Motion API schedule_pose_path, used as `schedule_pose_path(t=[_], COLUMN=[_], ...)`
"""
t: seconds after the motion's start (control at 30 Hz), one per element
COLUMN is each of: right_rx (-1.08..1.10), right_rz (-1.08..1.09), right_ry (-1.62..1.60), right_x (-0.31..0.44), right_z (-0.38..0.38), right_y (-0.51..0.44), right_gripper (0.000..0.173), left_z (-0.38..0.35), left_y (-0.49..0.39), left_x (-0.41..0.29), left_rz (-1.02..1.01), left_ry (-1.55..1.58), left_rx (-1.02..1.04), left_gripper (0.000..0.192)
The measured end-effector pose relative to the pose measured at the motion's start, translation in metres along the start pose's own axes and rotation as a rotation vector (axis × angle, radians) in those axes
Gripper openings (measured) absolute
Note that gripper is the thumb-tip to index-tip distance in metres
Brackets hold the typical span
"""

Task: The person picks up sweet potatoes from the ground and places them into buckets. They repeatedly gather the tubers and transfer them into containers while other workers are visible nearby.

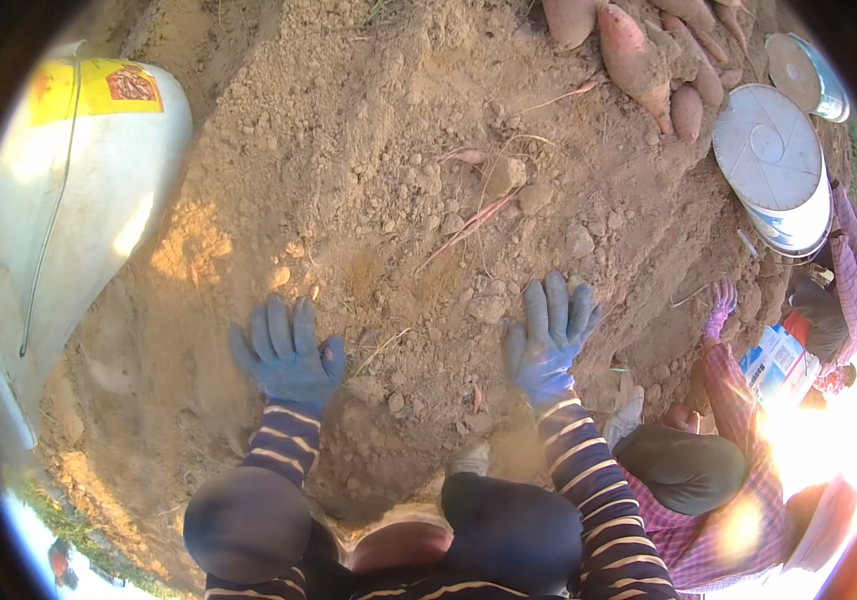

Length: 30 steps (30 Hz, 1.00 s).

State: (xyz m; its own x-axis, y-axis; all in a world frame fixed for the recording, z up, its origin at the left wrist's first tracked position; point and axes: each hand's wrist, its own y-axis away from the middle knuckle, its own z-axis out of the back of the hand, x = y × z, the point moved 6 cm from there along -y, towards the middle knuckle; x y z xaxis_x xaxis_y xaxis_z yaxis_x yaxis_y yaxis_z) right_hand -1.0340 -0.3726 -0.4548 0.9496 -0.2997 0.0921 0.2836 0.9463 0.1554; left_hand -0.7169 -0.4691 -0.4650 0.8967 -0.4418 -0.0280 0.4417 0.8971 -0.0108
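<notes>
My left hand (289, 352), in a blue-grey work glove, is palm down with its fingers spread at the dry soil (391, 315). A reddish patch shows on that glove's thumb. To the right, my right hand (552, 337), gloved alike, also has its fingers apart and holds nothing. Whether either palm presses on the ground, I cannot tell. Beyond and between the hands lie thin pinkish roots (469, 229) and a pale clod (503, 176). Several soil-dusted sweet potatoes (634, 56) are heaped at the upper right.
A white plastic bucket (98, 172) with a wire handle and yellow label fills the left side. Two more buckets, a white one (770, 146) and a smaller one (796, 71), stand upside down at right. A co-worker's pink-gloved hand (721, 304) is near; another person (852, 277) is beyond.
</notes>
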Motion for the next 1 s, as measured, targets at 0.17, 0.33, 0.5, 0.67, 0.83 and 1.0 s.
schedule_pose_path(t=[0.17, 0.33, 0.5, 0.67, 0.83, 1.0], right_rx=[0.003, -0.177, -0.308, -0.197, 0.278, 0.663], right_rz=[0.022, 0.16, 0.2, 0.13, 0.034, -0.28], right_ry=[0.019, 0.013, 0.014, 0.018, 0.202, -0.696], right_x=[0.001, 0.001, -0.008, -0.01, 0.028, 0.079], right_z=[0.002, 0.001, -0.011, -0.016, 0.01, 0.097], right_y=[-0.003, -0.003, 0.003, 0.008, 0.008, 0.083], right_gripper=[0.059, 0.054, 0.051, 0.059, 0.064, 0.062], left_z=[-0.006, -0.011, -0.02, -0.017, 0.023, 0.175], left_y=[0.002, 0.003, 0.006, 0.01, -0.013, 0.002], left_x=[0.001, 0.002, 0.007, 0.006, 0.021, 0.078], left_rz=[-0.013, -0.033, -0.04, -0.023, -0.142, -0.003], left_ry=[-0.042, -0.056, -0.073, -0.055, 0.013, 0.075], left_rx=[0.0, -0.023, -0.022, -0.027, 0.494, 0.872], left_gripper=[0.06, 0.061, 0.065, 0.067, 0.069, 0.067])
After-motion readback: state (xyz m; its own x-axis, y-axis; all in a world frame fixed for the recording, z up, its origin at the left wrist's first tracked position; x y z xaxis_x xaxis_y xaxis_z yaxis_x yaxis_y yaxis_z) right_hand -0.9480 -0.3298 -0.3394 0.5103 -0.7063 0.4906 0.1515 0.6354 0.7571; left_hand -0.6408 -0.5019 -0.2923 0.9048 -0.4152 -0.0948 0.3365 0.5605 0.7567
